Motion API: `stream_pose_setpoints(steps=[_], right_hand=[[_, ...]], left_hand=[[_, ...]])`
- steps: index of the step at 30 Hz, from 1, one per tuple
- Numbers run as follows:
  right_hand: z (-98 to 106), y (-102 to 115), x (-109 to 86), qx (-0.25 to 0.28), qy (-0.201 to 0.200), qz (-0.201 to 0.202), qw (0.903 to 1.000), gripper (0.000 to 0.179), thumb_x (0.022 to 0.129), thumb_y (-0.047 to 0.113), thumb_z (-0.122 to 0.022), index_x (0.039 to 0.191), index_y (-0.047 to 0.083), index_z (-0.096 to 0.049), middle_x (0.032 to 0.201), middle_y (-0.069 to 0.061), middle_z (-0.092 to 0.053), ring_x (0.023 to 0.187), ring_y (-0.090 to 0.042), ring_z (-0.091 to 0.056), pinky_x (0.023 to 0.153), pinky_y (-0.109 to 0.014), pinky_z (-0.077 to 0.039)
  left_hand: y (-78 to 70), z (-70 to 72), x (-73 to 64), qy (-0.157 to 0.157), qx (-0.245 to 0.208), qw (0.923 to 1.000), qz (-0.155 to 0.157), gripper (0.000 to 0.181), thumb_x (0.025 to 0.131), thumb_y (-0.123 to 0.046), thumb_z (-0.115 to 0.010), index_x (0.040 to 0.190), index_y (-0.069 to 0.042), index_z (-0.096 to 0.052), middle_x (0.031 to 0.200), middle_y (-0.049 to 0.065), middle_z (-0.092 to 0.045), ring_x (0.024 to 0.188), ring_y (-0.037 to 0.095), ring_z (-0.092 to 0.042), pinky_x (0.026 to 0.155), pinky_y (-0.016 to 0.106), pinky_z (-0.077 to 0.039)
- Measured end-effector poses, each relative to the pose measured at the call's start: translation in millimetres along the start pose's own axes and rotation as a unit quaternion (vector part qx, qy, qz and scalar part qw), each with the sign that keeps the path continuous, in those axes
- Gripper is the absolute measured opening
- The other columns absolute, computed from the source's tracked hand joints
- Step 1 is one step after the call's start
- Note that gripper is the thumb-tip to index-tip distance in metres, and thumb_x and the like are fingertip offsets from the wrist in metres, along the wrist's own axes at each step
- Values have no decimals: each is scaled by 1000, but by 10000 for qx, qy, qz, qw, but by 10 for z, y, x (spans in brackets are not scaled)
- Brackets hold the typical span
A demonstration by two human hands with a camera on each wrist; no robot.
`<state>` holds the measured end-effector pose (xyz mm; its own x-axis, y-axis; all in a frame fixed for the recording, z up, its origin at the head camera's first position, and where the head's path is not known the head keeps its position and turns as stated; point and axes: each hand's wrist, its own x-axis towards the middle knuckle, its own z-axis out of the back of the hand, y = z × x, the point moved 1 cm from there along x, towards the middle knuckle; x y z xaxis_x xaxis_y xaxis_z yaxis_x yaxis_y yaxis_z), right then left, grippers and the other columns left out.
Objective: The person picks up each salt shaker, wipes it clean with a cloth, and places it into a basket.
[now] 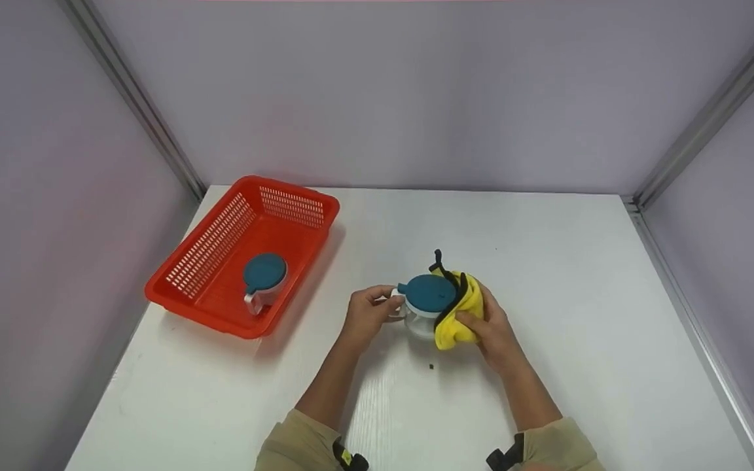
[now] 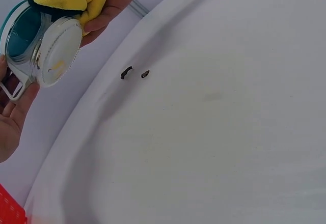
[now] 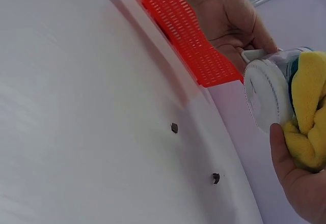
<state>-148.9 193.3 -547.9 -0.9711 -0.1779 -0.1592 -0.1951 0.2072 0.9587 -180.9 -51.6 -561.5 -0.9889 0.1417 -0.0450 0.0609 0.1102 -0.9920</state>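
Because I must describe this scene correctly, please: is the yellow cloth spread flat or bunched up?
Bunched up: the cloth shows thick, rounded folds in the right hand, against the jar's side.

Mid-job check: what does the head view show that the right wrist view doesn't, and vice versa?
Only the head view: a second teal-lidded jar inside the red basket, the lid top of the held jar, and tan sleeves.
Only the right wrist view: the held jar's pale underside, and two dark bits on the table where the head shows one.
Both: held jar, yellow cloth, red basket, table, left grip, right grip.
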Motion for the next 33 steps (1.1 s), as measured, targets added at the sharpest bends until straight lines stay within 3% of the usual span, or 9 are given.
stream_pose_setpoints(steps=[4, 7, 12, 16, 21, 27, 33], right_hand=[[19, -15, -2, 115, 83, -68, 9999, 77, 90, 12, -68, 154, 23, -27, 143, -8, -43, 118, -24, -51, 99, -27, -52], [55, -18, -1, 170, 279, -303, 9990, 77, 89, 11, -68, 154, 23, -27, 142, -9, -43, 115, -23, -52, 98, -28, -53], [127, 21, 27, 198, 922, -516, 9942, 75, 88, 8, -64, 153, 20, -30, 137, -11, -45, 107, -22, -55, 94, -28, -54], [178, 57, 66, 378, 1623, -484, 9848, 72, 87, 5, -59, 152, 15, -30, 127, -11, -49, 100, -20, -58, 90, -28, -56], [204, 55, 101, 860, 2345, -379, 9676, 60, 89, 4, -52, 147, 10, -35, 119, -8, -54, 95, -17, -62, 87, -27, -57], [195, 26, 110, 1290, 2721, -494, 9523, 50, 96, 9, -46, 145, 10, -37, 116, -7, -59, 90, -15, -66, 84, -27, -58], [162, 20, 99, 1754, 2880, -585, 9396, 41, 101, 15, -47, 141, 11, -42, 111, -5, -64, 90, -13, -67, 83, -26, -58]], left_hand=[[-17, 4, -4, 92, -13, 10000, -1, 19, 90, -8, -71, 107, 0, -73, 99, 8, -71, 87, 18, -72, 76, 40, -62], [-119, 7, -45, 290, 10, 9996, -40, 18, 90, -6, -70, 106, 1, -73, 95, 7, -70, 87, 18, -72, 77, 41, -61], [-290, 21, -99, 786, 94, 9966, -213, 18, 91, -7, -68, 106, 1, -73, 89, 5, -68, 85, 17, -72, 76, 44, -61], [-287, 38, -53, 1259, 38, 9915, -330, 21, 91, -10, -70, 106, 4, -71, 90, 4, -71, 81, 16, -71, 74, 43, -62], [-174, 51, 57, 1668, -215, 9857, -96, 23, 90, -15, -71, 105, 3, -71, 87, 1, -71, 77, 14, -68, 71, 38, -62], [-43, 59, 116, 1741, -421, 9837, 167, 17, 92, -13, -68, 104, -1, -71, 86, 0, -71, 79, 13, -67, 69, 37, -62], [-8, 59, 118, 1569, -446, 9859, 366, 14, 92, -7, -64, 104, -2, -71, 85, 2, -70, 78, 15, -64, 68, 36, -62]])
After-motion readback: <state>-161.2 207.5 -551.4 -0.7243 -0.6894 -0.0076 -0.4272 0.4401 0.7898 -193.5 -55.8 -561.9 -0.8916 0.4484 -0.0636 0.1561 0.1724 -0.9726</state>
